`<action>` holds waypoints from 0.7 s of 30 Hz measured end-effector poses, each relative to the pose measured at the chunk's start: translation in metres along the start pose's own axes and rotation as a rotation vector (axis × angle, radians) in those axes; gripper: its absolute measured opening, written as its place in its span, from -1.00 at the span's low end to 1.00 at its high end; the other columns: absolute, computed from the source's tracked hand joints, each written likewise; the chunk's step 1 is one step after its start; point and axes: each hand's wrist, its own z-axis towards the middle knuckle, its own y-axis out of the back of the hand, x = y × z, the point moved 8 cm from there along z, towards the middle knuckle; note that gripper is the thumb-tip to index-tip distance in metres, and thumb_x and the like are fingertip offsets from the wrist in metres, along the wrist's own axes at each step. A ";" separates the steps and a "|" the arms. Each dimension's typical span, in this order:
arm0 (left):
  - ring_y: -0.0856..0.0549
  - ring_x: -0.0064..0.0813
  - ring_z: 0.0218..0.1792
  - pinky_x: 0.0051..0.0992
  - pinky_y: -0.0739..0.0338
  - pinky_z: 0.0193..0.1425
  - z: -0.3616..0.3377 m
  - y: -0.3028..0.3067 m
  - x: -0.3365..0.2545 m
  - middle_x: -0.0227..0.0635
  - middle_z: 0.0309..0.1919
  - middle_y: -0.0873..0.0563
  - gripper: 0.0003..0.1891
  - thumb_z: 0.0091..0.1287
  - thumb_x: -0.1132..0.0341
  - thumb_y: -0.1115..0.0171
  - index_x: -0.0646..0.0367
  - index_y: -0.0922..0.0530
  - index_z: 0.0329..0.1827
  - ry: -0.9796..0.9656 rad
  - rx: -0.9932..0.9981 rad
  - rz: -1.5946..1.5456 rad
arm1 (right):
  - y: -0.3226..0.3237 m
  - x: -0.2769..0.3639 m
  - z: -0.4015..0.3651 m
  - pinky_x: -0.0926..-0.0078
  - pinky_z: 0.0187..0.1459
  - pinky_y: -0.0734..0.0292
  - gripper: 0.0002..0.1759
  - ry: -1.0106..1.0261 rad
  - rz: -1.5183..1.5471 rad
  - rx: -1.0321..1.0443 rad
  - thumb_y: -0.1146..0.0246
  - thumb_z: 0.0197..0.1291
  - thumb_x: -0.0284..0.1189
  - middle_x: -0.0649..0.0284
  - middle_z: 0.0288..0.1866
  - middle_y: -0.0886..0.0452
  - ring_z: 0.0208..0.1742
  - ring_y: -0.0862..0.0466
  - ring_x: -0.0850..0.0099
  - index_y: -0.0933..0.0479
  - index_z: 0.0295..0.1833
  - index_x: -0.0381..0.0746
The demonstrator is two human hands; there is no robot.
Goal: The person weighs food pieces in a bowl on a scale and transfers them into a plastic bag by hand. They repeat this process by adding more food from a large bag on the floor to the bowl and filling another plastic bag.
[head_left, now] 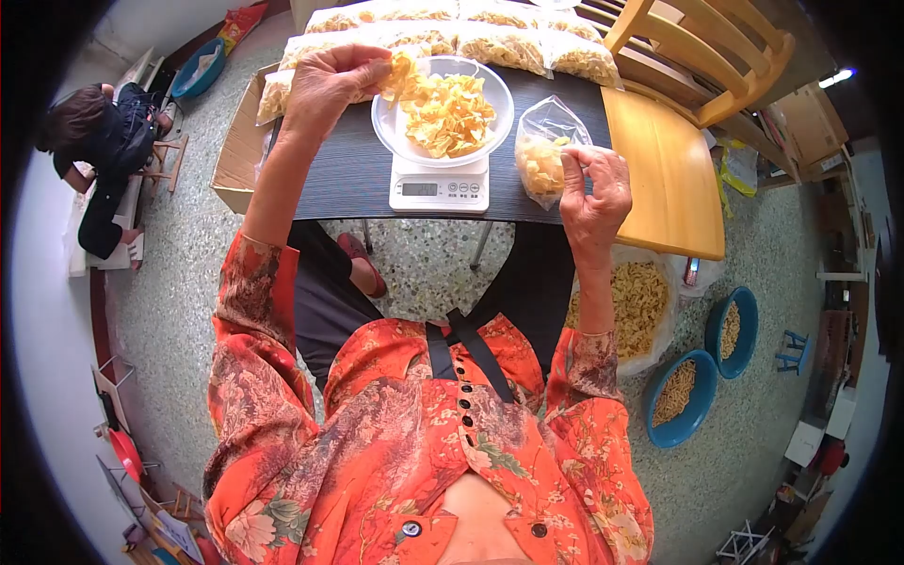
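Observation:
My left hand (pixel 330 87) is closed in a pinch on several thin yellow chips (pixel 403 77), held over the left rim of a white plastic bowl (pixel 506 113). Inside the bowl lies a heap of the same chips (pixel 457 118). The bowl rests on a white digital scale (pixel 440 188), whose display digits are too small to read. To the right of the scale stands a clear plastic bag (pixel 541 155), partly filled with chips. My right hand (pixel 598 193) pinches the bag's right side; its fingertips overlap the bag.
Filled bags (pixel 499 45) line the back of the dark table (pixel 348 179). A wooden chair (pixel 664 179) adjoins it at right. Below are a large lined container of chips (pixel 640 301) and two blue basins (pixel 680 400). Another person (pixel 104 160) sits at far left.

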 end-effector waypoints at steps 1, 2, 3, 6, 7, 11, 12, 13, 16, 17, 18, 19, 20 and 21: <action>-0.77 -0.58 -0.28 -0.64 -0.69 -0.21 0.001 0.001 -0.002 -0.25 -0.22 -0.84 -0.81 0.33 0.42 -0.47 0.24 -0.79 -0.03 0.001 0.001 0.001 | 0.000 -0.001 0.000 0.28 -0.16 -0.56 -0.90 -0.001 0.000 0.000 -0.46 0.13 -0.55 0.19 -0.29 -0.68 -0.23 -0.66 0.18 -0.67 -0.25 -0.22; -0.77 -0.58 -0.28 -0.63 -0.69 -0.19 0.000 0.001 -0.004 -0.26 -0.22 -0.84 -0.81 0.33 0.43 -0.46 0.24 -0.79 -0.03 -0.006 -0.001 -0.022 | 0.000 -0.002 -0.001 0.28 -0.16 -0.56 -0.90 0.003 0.000 -0.001 -0.46 0.14 -0.55 0.19 -0.28 -0.68 -0.23 -0.66 0.18 -0.67 -0.25 -0.22; -0.77 -0.57 -0.27 -0.63 -0.69 -0.17 0.000 0.002 -0.004 -0.26 -0.21 -0.84 -0.82 0.33 0.44 -0.46 0.24 -0.79 -0.03 -0.011 -0.003 -0.044 | 0.000 -0.002 -0.001 0.29 -0.15 -0.56 -0.90 0.006 0.000 -0.001 -0.46 0.14 -0.55 0.19 -0.28 -0.68 -0.23 -0.66 0.18 -0.67 -0.25 -0.23; -0.76 -0.60 -0.28 -0.61 -0.69 -0.12 -0.005 -0.016 0.002 -0.29 -0.22 -0.84 -0.84 0.36 0.48 -0.41 0.25 -0.79 -0.03 -0.069 0.047 0.091 | -0.003 0.000 -0.001 0.29 -0.14 -0.56 -0.90 0.006 0.013 0.004 -0.45 0.14 -0.54 0.19 -0.28 -0.68 -0.22 -0.66 0.19 -0.66 -0.25 -0.23; -0.76 -0.63 -0.24 -0.60 -0.68 -0.11 -0.012 -0.022 -0.006 -0.32 -0.22 -0.84 -0.85 0.37 0.50 -0.37 0.27 -0.78 -0.05 -0.180 0.035 0.339 | -0.003 0.001 0.001 0.29 -0.14 -0.56 -0.90 0.010 0.014 0.002 -0.45 0.14 -0.54 0.19 -0.28 -0.68 -0.22 -0.66 0.19 -0.66 -0.25 -0.23; -0.79 -0.52 -0.19 -0.56 -0.68 -0.11 -0.031 -0.045 -0.039 -0.28 -0.22 -0.82 -0.87 0.31 0.56 -0.39 0.30 -0.76 -0.11 -0.577 0.032 0.586 | -0.001 0.000 -0.001 0.29 -0.13 -0.56 -0.90 -0.001 0.025 0.006 -0.46 0.14 -0.55 0.19 -0.27 -0.68 -0.21 -0.66 0.19 -0.66 -0.25 -0.23; -0.79 -0.48 -0.18 -0.55 -0.68 -0.11 -0.038 -0.049 -0.047 -0.26 -0.22 -0.81 -0.87 0.28 0.58 -0.39 0.31 -0.75 -0.13 -0.690 0.021 0.625 | -0.001 -0.001 -0.001 0.29 -0.13 -0.56 -0.89 -0.004 0.030 0.005 -0.46 0.14 -0.55 0.19 -0.27 -0.68 -0.21 -0.66 0.19 -0.66 -0.25 -0.23; -0.79 -0.48 -0.18 -0.55 -0.68 -0.11 -0.039 -0.050 -0.048 -0.26 -0.22 -0.81 -0.87 0.28 0.58 -0.39 0.31 -0.75 -0.13 -0.691 0.021 0.626 | -0.001 -0.002 -0.001 0.29 -0.13 -0.56 -0.89 -0.003 0.031 0.004 -0.46 0.14 -0.55 0.19 -0.27 -0.68 -0.21 -0.66 0.19 -0.66 -0.25 -0.23; -0.78 -0.21 -0.28 -0.43 -0.69 -0.14 -0.050 -0.052 -0.052 -0.21 -0.28 -0.78 -0.89 0.25 0.53 -0.41 0.25 -0.76 -0.18 -0.820 -0.021 0.668 | 0.000 -0.001 -0.003 0.28 -0.14 -0.56 -0.89 -0.012 0.036 0.002 -0.46 0.14 -0.55 0.19 -0.28 -0.68 -0.22 -0.66 0.18 -0.66 -0.24 -0.23; -0.79 -0.29 -0.28 -0.46 -0.69 -0.15 -0.049 -0.046 -0.053 -0.24 -0.28 -0.80 -0.89 0.26 0.54 -0.41 0.25 -0.77 -0.18 -0.832 -0.069 0.652 | 0.000 -0.002 -0.003 0.28 -0.14 -0.56 -0.89 -0.021 0.035 0.005 -0.46 0.14 -0.55 0.19 -0.27 -0.68 -0.22 -0.66 0.18 -0.66 -0.24 -0.23; -0.80 -0.36 -0.27 -0.48 -0.70 -0.17 -0.048 -0.042 -0.054 -0.27 -0.27 -0.81 -0.89 0.27 0.54 -0.41 0.26 -0.77 -0.17 -0.846 -0.116 0.636 | -0.001 -0.003 -0.002 0.28 -0.14 -0.56 -0.89 -0.029 0.034 0.006 -0.46 0.14 -0.54 0.19 -0.27 -0.68 -0.22 -0.66 0.18 -0.66 -0.24 -0.23; -0.80 -0.36 -0.27 -0.48 -0.70 -0.17 -0.047 -0.043 -0.051 -0.27 -0.27 -0.81 -0.89 0.27 0.54 -0.41 0.26 -0.77 -0.17 -0.849 -0.115 0.638 | -0.001 -0.003 -0.002 0.28 -0.14 -0.56 -0.89 -0.029 0.035 0.003 -0.46 0.14 -0.54 0.19 -0.27 -0.68 -0.22 -0.66 0.18 -0.66 -0.24 -0.23; -0.79 -0.45 -0.26 -0.52 -0.70 -0.18 -0.033 -0.026 -0.032 -0.30 -0.26 -0.82 -0.91 0.30 0.54 -0.41 0.26 -0.78 -0.17 -0.549 -0.186 0.371 | -0.001 -0.003 -0.002 0.28 -0.14 -0.56 -0.90 -0.023 0.030 0.000 -0.46 0.14 -0.54 0.19 -0.27 -0.68 -0.22 -0.66 0.18 -0.66 -0.24 -0.23; -0.78 -0.53 -0.25 -0.55 -0.70 -0.20 -0.024 -0.013 -0.008 -0.33 -0.25 -0.82 -0.93 0.33 0.53 -0.40 0.27 -0.79 -0.18 -0.248 -0.253 0.104 | -0.001 -0.003 -0.001 0.28 -0.14 -0.56 -0.90 -0.012 0.025 -0.003 -0.45 0.14 -0.54 0.19 -0.27 -0.68 -0.22 -0.66 0.18 -0.66 -0.24 -0.23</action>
